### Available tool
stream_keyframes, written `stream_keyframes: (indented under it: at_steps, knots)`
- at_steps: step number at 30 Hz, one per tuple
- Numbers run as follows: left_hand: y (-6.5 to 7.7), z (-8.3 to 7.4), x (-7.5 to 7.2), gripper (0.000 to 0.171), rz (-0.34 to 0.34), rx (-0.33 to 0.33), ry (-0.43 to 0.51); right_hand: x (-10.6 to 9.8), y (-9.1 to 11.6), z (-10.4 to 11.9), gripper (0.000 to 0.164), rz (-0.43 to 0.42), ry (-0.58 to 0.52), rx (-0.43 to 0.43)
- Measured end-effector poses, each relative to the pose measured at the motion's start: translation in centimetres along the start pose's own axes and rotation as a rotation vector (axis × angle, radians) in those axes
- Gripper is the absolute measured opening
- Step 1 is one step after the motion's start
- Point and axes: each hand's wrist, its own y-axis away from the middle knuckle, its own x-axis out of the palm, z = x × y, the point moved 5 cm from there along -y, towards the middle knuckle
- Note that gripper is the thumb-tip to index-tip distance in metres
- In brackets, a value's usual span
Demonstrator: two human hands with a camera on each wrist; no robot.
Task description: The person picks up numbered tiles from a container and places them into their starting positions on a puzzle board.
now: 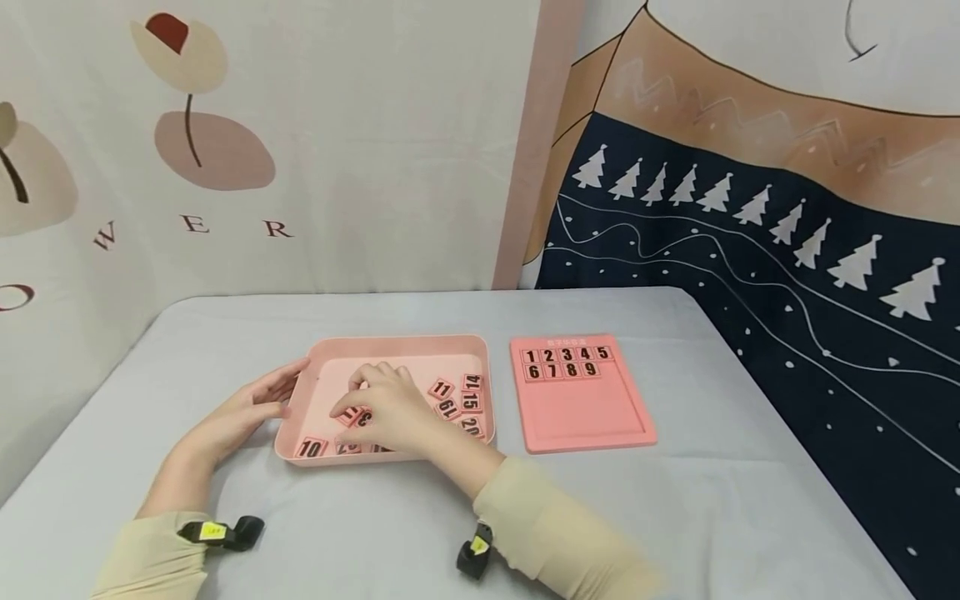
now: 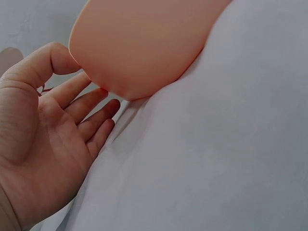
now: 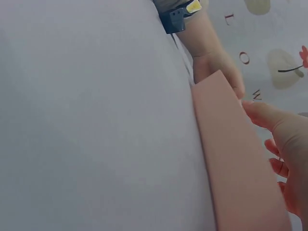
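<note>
My left hand [image 1: 238, 417] touches the left end of a shallow pink tray [image 1: 480, 358], its fingers fairly straight. In the left wrist view the thumb and fingertips of this hand [image 2: 53, 120] meet the tray's rounded corner [image 2: 144, 43]. Over the tray's middle, my right hand [image 1: 393, 412] reaches down with bent fingers, thumb and index apart above loose number tiles [image 1: 349, 415]. It partly covers the tiles beneath. The right wrist view shows this hand [image 3: 291, 154] beyond the tray's side wall [image 3: 236, 163], which hides what lies below the fingertips.
More number tiles lie in the tray, a 10 tile [image 1: 311, 448] at its near left and a 15 tile [image 1: 471, 402] at the right. To the tray's right is a pink board [image 1: 585, 417] with tiles 1 to 9 in two rows. A pale cloth [image 1: 720, 500] covers the table.
</note>
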Motion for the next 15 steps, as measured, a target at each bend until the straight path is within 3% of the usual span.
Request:
stream_keyframes:
  at_steps: [6,15]
  knots:
    - [0.0,-0.1,0.1,0.066,0.023,0.027,0.003,2.2,-1.5,0.4,0.033,0.056,0.041,0.082]
    - [-0.1,-0.2,0.0,0.066,0.043,0.066,0.014,3.8,-2.8,1.3,0.034,0.142,0.113,0.151]
